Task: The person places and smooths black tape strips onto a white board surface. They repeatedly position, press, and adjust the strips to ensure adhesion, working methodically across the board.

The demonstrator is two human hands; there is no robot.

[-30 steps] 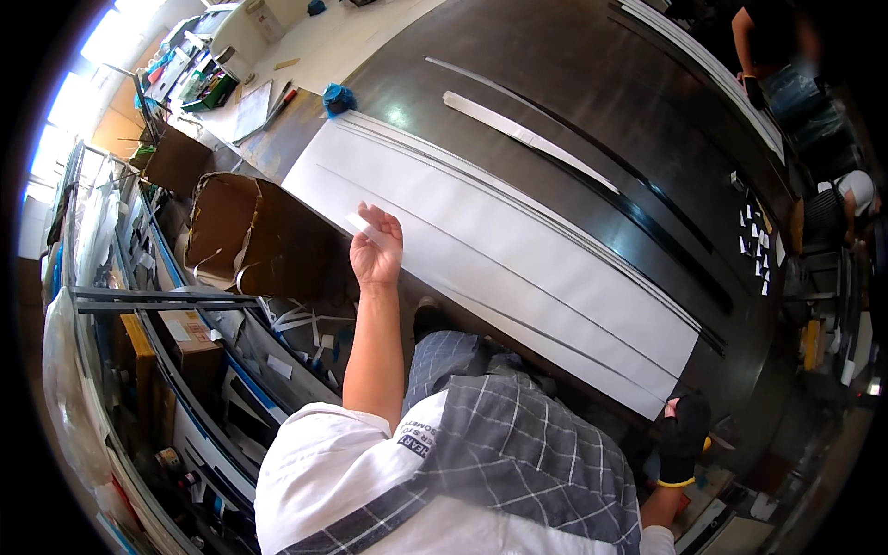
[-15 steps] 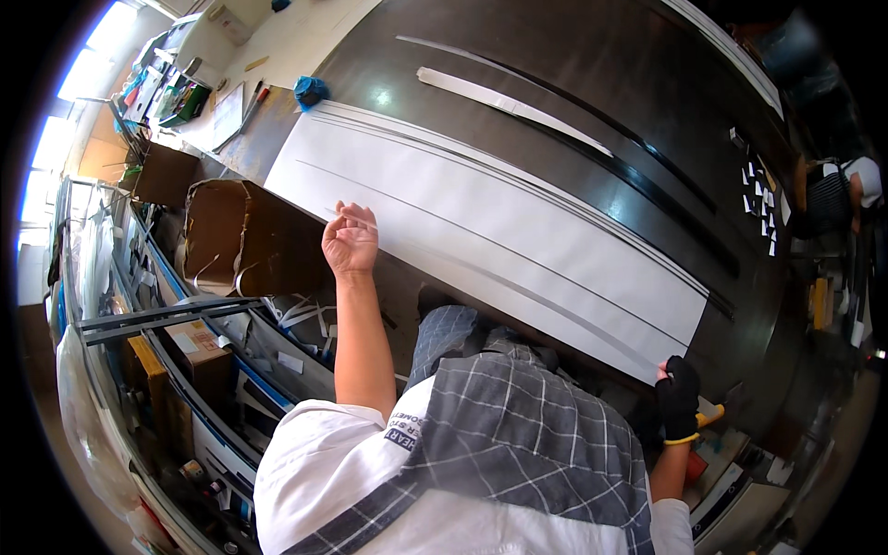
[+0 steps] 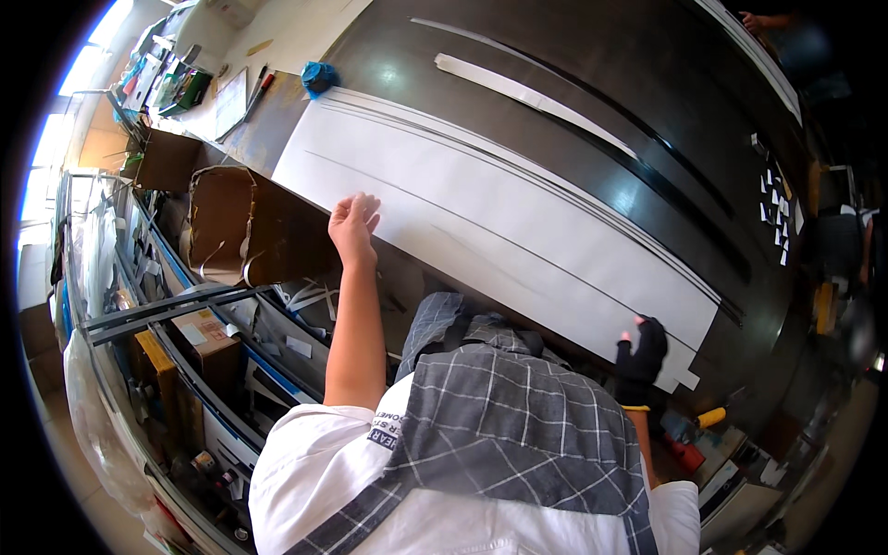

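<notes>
A long white sheet (image 3: pixel 407 166) lies along the near side of the dark table, with thin dark strips or lines running lengthwise on it. My bare left hand (image 3: pixel 353 227) is raised at its near left edge, fingers curled together; anything pinched in them is too fine to make out. A faint pale streak (image 3: pixel 490 254) crosses the sheet between my hands, too blurred to identify. Over the right end of the sheet is my right hand (image 3: pixel 645 351), in a black fingerless glove with a yellow cuff. Its thumb and forefinger tips stand apart, with nothing visible between them.
Farther back on the dark table (image 3: pixel 555 51) lie a white strip (image 3: pixel 527 97) and long black strips. A blue wrapped lump (image 3: pixel 318 80) sits by the sheet's left corner. Cardboard boxes (image 3: pixel 222 222) and a rack stand at left. A yellow-handled tool (image 3: pixel 711 418) lies at right.
The translucent strip stretched between my hands is no longer clearly visible. My right hand has moved up and left onto the sheet, its fingers parting. My left hand has turned slightly.
</notes>
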